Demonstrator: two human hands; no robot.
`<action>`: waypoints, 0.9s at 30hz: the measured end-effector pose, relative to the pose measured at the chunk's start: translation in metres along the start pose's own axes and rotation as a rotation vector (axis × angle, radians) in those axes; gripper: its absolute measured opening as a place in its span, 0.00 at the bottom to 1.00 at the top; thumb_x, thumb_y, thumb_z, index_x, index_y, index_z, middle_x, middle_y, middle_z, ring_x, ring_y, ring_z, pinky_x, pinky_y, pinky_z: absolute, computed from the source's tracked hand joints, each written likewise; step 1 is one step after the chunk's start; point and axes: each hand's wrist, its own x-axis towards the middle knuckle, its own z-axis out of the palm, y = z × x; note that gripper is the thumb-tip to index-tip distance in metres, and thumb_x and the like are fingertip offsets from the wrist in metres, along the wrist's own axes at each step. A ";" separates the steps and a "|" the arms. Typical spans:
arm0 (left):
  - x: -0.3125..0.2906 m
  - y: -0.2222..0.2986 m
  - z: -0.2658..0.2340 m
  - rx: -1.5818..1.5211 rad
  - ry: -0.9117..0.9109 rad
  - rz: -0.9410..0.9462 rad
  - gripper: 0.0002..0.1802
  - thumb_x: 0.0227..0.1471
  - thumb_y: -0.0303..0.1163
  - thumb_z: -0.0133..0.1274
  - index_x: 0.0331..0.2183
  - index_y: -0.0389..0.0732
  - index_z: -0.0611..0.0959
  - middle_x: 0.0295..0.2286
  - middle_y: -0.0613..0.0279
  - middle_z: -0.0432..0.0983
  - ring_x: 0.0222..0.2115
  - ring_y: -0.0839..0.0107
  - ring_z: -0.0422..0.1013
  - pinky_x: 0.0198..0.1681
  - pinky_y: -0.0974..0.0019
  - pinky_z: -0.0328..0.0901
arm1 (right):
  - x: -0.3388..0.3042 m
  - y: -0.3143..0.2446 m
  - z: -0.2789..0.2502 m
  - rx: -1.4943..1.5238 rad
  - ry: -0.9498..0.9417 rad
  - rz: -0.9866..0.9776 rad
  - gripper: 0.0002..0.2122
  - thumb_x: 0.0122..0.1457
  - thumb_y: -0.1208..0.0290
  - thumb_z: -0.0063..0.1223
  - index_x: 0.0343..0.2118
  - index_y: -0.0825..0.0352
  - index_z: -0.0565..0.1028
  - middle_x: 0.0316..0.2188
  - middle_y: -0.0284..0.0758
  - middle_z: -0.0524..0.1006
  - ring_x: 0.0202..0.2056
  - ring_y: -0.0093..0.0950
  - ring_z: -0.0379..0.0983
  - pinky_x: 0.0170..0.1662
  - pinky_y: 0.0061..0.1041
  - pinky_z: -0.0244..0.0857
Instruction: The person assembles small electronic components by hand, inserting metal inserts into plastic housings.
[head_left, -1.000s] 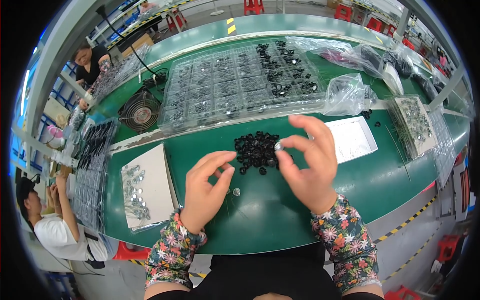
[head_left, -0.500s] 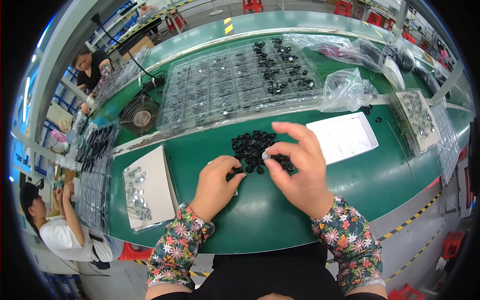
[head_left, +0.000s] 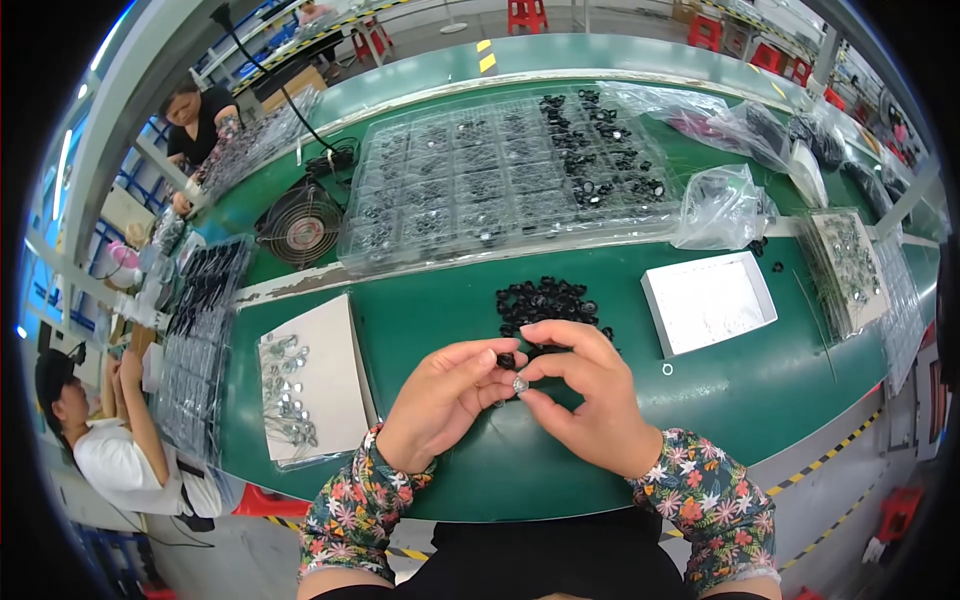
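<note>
My left hand [head_left: 440,390] pinches a small black ring-like part [head_left: 506,360] between thumb and forefinger. Close beside it, my right hand [head_left: 590,405] holds a small round clear piece [head_left: 520,384] between its thumb and forefinger. The two pieces are near each other; whether they touch I cannot tell. Just beyond my fingers lies a heap of small black parts [head_left: 540,303] on the green table [head_left: 500,470], partly hidden by my right hand.
An open white box [head_left: 708,305] stands to the right of the heap, with a small white ring [head_left: 667,369] near it. At left lies a cardboard sheet [head_left: 330,370] with clear pieces. Behind are a compartment tray [head_left: 470,240], a fan [head_left: 305,228] and plastic bags [head_left: 722,205]. Two people work at left.
My left hand has picked up a black part and raised it. My right hand has moved down and left with the clear piece, bringing the hands together. The view has shifted slightly.
</note>
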 end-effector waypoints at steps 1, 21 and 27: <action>0.000 0.001 0.001 -0.004 -0.004 -0.005 0.15 0.59 0.29 0.51 0.46 0.32 0.78 0.40 0.55 0.78 0.37 0.72 0.75 0.44 0.68 0.71 | 0.001 0.001 0.000 -0.032 0.021 -0.004 0.13 0.43 0.81 0.64 0.32 0.66 0.74 0.47 0.38 0.73 0.47 0.38 0.71 0.49 0.34 0.67; -0.001 -0.014 -0.002 -0.083 -0.135 0.068 0.11 0.58 0.24 0.50 0.44 0.35 0.78 0.40 0.57 0.77 0.41 0.69 0.74 0.49 0.63 0.69 | 0.001 0.000 0.001 -0.063 0.105 0.004 0.12 0.42 0.82 0.64 0.32 0.65 0.77 0.45 0.39 0.74 0.46 0.36 0.72 0.46 0.32 0.68; -0.001 -0.015 0.000 -0.039 -0.133 0.131 0.12 0.57 0.21 0.52 0.44 0.35 0.79 0.41 0.56 0.77 0.42 0.69 0.74 0.49 0.64 0.69 | 0.002 -0.003 0.000 -0.109 0.112 -0.026 0.12 0.42 0.81 0.64 0.31 0.66 0.76 0.45 0.38 0.74 0.45 0.38 0.71 0.47 0.33 0.65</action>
